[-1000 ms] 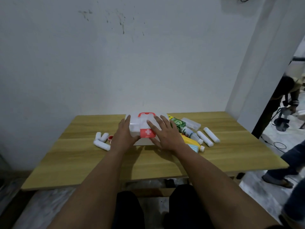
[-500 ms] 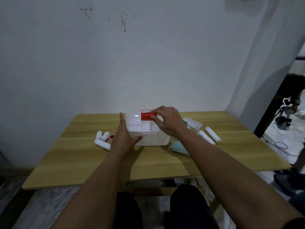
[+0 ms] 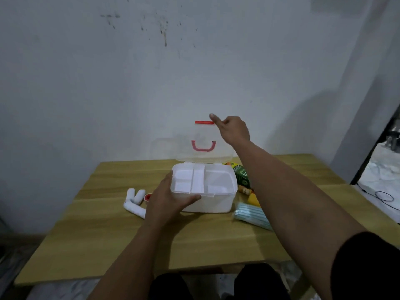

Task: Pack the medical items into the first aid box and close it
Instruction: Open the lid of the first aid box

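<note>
A white first aid box (image 3: 213, 202) stands in the middle of the wooden table (image 3: 108, 234), with a white divided tray showing inside. Its clear lid (image 3: 203, 148), with a red handle and red latch, stands upright and open. My right hand (image 3: 232, 129) holds the lid's top edge by the latch. My left hand (image 3: 167, 202) grips the box's front left corner. White bandage rolls (image 3: 135, 202) and a small red-capped item (image 3: 148, 197) lie left of the box. A pack of blue masks (image 3: 252, 215) and green and yellow packets (image 3: 243, 178) lie to its right.
A white wall rises right behind the table. At the right a doorway opens, with a black cable (image 3: 384, 195) on the pale floor. My dark-clothed knees (image 3: 216, 284) are under the table's near edge.
My right hand has unlatched the lid and swung it up from shut to fully upright. My left hand moved from the box top to its front left corner.
</note>
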The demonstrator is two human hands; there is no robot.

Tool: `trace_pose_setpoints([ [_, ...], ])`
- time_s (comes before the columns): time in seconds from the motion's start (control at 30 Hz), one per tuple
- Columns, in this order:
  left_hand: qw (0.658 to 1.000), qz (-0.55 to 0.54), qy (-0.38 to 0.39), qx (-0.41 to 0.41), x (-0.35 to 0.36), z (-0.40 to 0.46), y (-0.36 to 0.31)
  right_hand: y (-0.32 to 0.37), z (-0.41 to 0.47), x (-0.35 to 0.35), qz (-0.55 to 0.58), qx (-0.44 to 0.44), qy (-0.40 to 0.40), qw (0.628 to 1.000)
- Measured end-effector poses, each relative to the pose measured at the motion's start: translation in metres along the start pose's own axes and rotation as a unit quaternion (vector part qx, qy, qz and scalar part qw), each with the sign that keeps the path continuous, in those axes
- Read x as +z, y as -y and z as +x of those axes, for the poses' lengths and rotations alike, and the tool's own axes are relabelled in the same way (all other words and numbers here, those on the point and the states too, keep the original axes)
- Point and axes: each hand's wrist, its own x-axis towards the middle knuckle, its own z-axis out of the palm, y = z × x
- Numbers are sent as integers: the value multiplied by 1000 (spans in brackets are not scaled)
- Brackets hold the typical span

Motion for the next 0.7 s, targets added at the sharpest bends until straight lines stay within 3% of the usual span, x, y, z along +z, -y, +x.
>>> trace_pose_setpoints([
  [0.23, 999, 25, 2, -40, 1, 4, 6, -51, 9, 23, 127, 147, 138, 971],
  [0.33, 999, 33, -15, -31, 3, 3, 4, -76, 5, 24, 56, 116, 147, 981],
  [0.43, 999, 33, -41, -8, 5, 2, 1, -92, -7, 14, -83, 69, 135, 985],
  [0.6, 998, 17, -57, 17, 7, 1, -1, -106, -24, 1, -300, 65, 269, 913],
  [0.7, 999, 11, -41, 16, 5, 3, -1, -114, -29, 4, -318, 44, 254, 912],
])
